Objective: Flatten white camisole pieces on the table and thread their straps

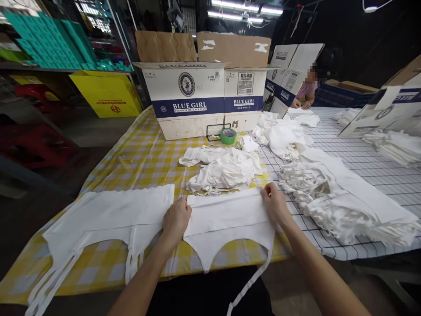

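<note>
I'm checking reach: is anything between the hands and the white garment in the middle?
Nothing visible is in the way: the left hand and right hand touch the white garment near its upper corners. The crumpled cloth lies beyond it.

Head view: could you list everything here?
Flat garment: one, white, centre front
Strapped garment: count unclear, white, left
Crumpled pieces: uncounted, white, centre
Piled pieces: uncounted, white, right
Tape roll: one, green, centre back
Wire frame: one, black, beside tape roll
Beer cartons: several, white and blue, back, right
Tablecloths: two, yellow-checked left, white-gridded right
Bag or box: one, yellow, left
Stacks: uncounted, teal, upper left
Stools: uncounted, red, far left
Lamps: several, white, top
Co-worker: one, pink top, back right
Left hand: one, bare, flat garment's left edge
Right hand: one, bare, flat garment's right corner
</note>
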{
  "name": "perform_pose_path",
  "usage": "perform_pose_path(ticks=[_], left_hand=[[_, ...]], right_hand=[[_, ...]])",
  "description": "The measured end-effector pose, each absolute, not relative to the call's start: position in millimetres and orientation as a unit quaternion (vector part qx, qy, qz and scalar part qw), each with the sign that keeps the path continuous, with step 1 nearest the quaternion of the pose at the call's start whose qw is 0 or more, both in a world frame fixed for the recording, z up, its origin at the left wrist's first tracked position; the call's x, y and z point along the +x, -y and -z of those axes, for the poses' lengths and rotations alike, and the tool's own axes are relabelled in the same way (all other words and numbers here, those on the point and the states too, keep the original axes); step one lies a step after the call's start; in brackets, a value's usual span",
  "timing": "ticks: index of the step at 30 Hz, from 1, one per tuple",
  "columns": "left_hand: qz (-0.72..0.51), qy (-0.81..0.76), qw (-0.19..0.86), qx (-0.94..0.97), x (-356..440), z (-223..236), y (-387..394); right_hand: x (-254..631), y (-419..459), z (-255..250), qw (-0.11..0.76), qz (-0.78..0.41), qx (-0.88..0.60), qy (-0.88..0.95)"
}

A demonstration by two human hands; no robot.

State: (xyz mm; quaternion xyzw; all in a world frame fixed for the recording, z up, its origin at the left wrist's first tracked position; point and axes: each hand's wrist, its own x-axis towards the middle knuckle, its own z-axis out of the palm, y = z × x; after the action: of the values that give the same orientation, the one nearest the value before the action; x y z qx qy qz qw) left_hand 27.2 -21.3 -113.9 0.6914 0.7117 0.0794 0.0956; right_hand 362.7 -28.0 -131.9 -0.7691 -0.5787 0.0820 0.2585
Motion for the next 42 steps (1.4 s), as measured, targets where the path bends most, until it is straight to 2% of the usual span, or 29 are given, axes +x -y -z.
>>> perform_pose_path(ticks=[4,6,8,9,11,12,14,18,22,26,34,37,42], left_hand=[[-0.057,-0.705,0.022,0.706,34,113,31],[-0.066,-0.692,-0.028,0.718,33,113,36],[-0.099,-0.664,-0.064,0.739,34,112,39],[-0.118,-0.641,-0.066,0.755,38,112,40],[-0.156,-0.568,-0.036,0.808,55,111,42],[-0.169,-0.519,-0.012,0.838,69,111,42],[-0.174,-0.411,0.043,0.894,103,112,45],[-0.130,-0.250,0.132,0.950,169,122,54],[-0.093,-0.218,0.154,0.959,191,140,62],[-0.097,-0.224,0.141,0.959,188,148,63],[-0.076,-0.227,0.128,0.962,190,146,63],[-0.074,-0.228,0.129,0.962,191,146,63],[-0.074,-0.228,0.136,0.961,190,147,61]], right_hand=[[354,37,124,0.230,-0.044,-0.759,0.607],[355,64,117,0.237,-0.066,-0.753,0.610],[362,106,110,0.226,-0.162,-0.737,0.617],[365,130,107,0.193,-0.248,-0.714,0.625],[369,175,106,0.122,-0.432,-0.659,0.603],[367,193,108,0.114,-0.480,-0.645,0.583],[355,216,118,0.186,-0.498,-0.663,0.527],[314,224,146,0.396,-0.554,-0.635,0.363],[302,239,163,0.486,-0.622,-0.576,0.210],[328,281,170,0.470,-0.582,-0.628,0.215],[367,344,162,0.290,-0.389,-0.772,0.410],[376,350,148,0.245,-0.330,-0.792,0.451],[402,355,106,0.222,-0.296,-0.777,0.509]])
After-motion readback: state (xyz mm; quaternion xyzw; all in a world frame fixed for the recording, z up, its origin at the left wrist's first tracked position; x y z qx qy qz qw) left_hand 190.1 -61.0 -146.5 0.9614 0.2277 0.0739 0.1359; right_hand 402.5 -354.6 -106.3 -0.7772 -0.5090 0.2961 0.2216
